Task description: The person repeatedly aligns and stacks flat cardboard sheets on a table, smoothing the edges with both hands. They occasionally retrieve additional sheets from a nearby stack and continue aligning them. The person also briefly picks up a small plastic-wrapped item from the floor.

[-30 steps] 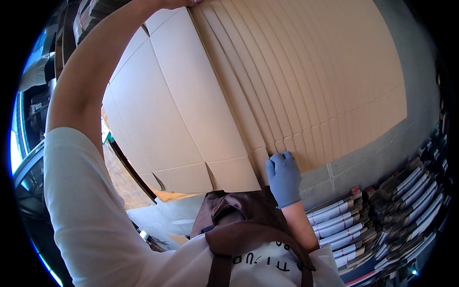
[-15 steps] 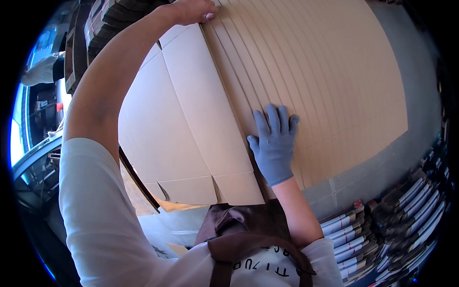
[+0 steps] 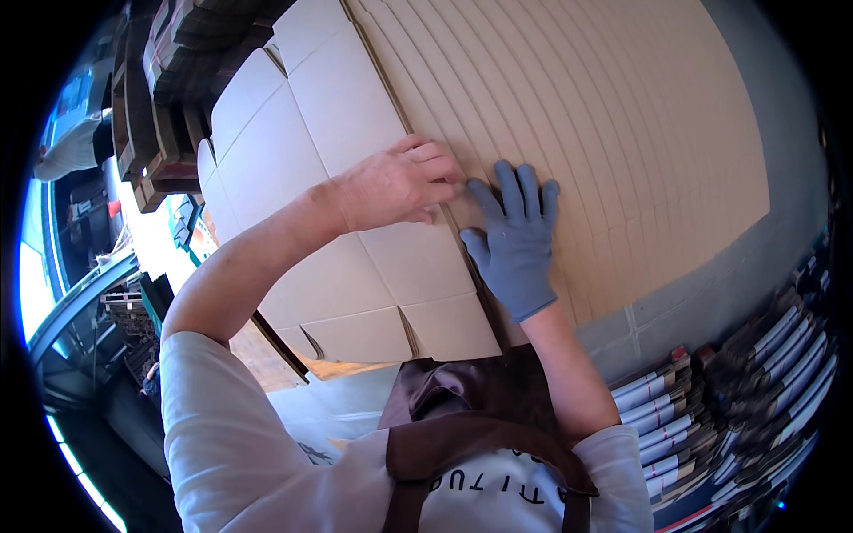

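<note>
A white-faced flat cardboard box blank [image 3: 355,266], creased and slotted, lies in front of me on the left. Its right edge borders a fanned row of brown cardboard sheets [image 3: 613,151], overlapping like steps. My bare left hand [image 3: 400,185] hovers or rests at that edge, midway along it. Its fingers are bent towards the nearest brown sheet, with the thumb apart, and no sheet shows between them. Close by on its right, my right hand [image 3: 517,244], in a grey glove, lies on the fanned sheets with fingers spread.
Stacks of folded cardboard [image 3: 657,426] stand at the lower right on the grey floor [image 3: 755,107]. Wooden pallets [image 3: 147,133] with more stacks are at the upper left. Another person [image 3: 71,151] is at the far left edge.
My left hand has come back from the far end of the blank's edge to its middle, near my right hand. The right hand stays spread on the sheets, barely shifted.
</note>
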The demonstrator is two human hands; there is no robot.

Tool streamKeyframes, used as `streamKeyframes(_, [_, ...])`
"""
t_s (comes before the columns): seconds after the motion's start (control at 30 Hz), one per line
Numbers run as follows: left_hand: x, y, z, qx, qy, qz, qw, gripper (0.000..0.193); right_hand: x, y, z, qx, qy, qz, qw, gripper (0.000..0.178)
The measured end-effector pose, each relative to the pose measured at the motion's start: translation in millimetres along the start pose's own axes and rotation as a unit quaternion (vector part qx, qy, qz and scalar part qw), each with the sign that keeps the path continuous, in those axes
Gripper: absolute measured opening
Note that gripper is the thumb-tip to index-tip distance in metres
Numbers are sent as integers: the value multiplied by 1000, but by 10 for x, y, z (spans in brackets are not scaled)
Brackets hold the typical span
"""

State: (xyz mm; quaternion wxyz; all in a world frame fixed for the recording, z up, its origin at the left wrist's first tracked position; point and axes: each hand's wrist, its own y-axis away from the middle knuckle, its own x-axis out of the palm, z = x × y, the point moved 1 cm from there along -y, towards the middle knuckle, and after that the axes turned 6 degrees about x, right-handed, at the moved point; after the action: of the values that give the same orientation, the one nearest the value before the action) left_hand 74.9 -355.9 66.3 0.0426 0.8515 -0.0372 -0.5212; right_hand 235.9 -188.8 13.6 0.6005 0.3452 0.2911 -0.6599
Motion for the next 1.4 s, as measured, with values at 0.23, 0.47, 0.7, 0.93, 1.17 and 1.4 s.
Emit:
streamKeyframes(0.23, [-4,-26,-21,0,-11,16,1000,34,21,24,-33,0,1,-2,1000,70])
streamKeyframes(0.47, [-47,-48,-50,-18,21,50,998,34,23,-7,-25,9,-2,-1,1000,70])
streamKeyframes(0.7, [-10,-28,-43,-42,41,66,996,36,28,-13,-40,5,-6,-15,1000,70])
streamKeyframes(0.93, [62,76,-43,-45,46,50,997,32,7,-4,-86,-6,-14,-37,999,66])
streamKeyframes(1.17, [81,65,-11,-51,23,33,998,23,12,-13,-61,-7,-9,-40,999,67])
streamKeyframes(1.4, [125,-79,94,-94,-2,-23,995,28,-297,455,99,69,-15,-26,997,41])
